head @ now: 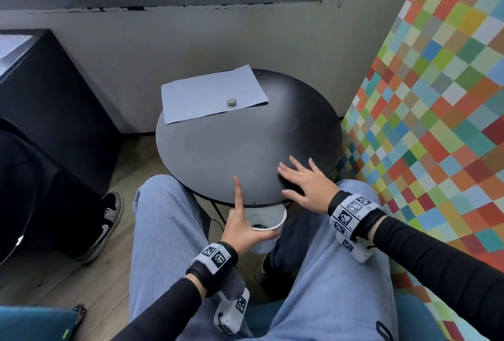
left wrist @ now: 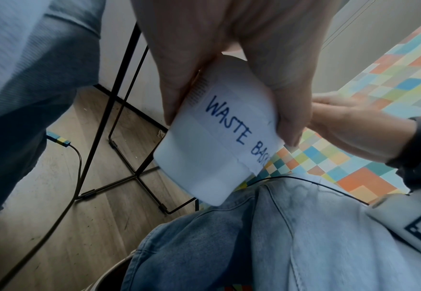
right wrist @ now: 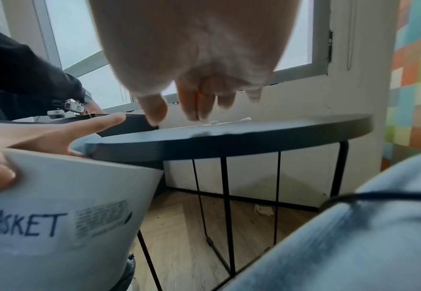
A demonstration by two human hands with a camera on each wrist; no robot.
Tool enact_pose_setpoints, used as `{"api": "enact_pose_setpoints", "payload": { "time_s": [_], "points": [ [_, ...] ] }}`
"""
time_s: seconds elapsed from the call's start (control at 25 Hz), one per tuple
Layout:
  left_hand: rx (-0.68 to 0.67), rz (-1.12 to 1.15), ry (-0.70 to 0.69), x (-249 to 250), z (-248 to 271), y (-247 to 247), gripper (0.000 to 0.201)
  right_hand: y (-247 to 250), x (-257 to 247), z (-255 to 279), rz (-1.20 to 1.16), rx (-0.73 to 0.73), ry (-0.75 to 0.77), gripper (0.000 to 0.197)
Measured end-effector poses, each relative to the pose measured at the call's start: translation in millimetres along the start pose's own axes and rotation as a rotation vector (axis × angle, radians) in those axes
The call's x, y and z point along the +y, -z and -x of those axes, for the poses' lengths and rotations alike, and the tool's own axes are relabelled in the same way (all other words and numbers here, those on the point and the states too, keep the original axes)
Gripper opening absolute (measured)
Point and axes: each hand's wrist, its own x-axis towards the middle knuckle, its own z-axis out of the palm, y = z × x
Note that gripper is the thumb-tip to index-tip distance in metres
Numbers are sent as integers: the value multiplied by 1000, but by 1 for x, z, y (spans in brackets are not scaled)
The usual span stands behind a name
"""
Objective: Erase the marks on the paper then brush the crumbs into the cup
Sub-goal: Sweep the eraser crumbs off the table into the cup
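Nearest, the left hand [head: 240, 229] grips a white paper cup [head: 268, 234] just below the near edge of the round black table [head: 218, 150], thumb and fingers curled round its wall and the index finger stretched up over the tabletop. Dark crumbs [head: 259, 226] lie in the cup's bottom; its label reads "WASTE BASKET". Beside it, the right hand [head: 305, 185] lies flat on the table near the edge, fingers straight and spread. At the far side, a grey eraser [head: 232, 102] rests on the sheet of paper [head: 207, 92].
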Motion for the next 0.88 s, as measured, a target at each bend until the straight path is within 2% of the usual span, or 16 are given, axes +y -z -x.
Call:
{"api": "enact_pose_setpoints", "payload": {
  "time_s": [0.08, 0.16, 0.2, 0.28, 0.36, 0.44, 0.48, 0.56, 0.64, 0.68, 0.76, 0.8, 0.84, 0.88],
  "points": [
    [-6, 7, -5, -1, 0, 0, 152, -4, -3, 6, 44, -101, 103, 61],
    [-14, -3, -5, -1, 1, 0, 151, -8, -14, 12, -81, -117, 288, 53],
    [-17, -9, -1, 0, 1, 0, 150, -9, -19, 14, -182, -88, 329, 47],
    [-13, -15, -7, 0, 1, 0, 151, -11, -19, 9, -302, 62, 287, 43],
    [-1, -22, -10, -1, 0, 0, 153, -10, -11, 0, -220, 184, 121, 55],
    [2, -17, -12, -2, 0, -1, 153, -10, -7, -2, -38, 78, -22, 69],
    [-1, -18, -12, -2, 0, 0, 154, -11, -7, 0, -10, -7, 8, 70],
    [-1, -19, -9, -1, 1, 1, 153, -11, -11, 7, -117, -108, 214, 57],
    [4, -12, -7, -2, 0, 2, 153, -11, -16, 11, -244, -68, 324, 46],
    [6, -14, -6, -2, 0, 3, 154, -11, -15, 9, -255, 14, 291, 48],
    [12, -19, -1, -1, 1, 3, 155, -9, -4, 1, -163, 183, 84, 66],
    [16, -16, 2, -1, 1, 3, 155, -7, 0, 0, -77, 162, -29, 79],
    [17, -12, 3, -1, 1, 2, 155, -6, 1, 2, -3, 81, -80, 91],
    [15, -6, 0, -2, 0, 2, 155, -7, 0, 5, 25, -7, -31, 97]
  ]
}}
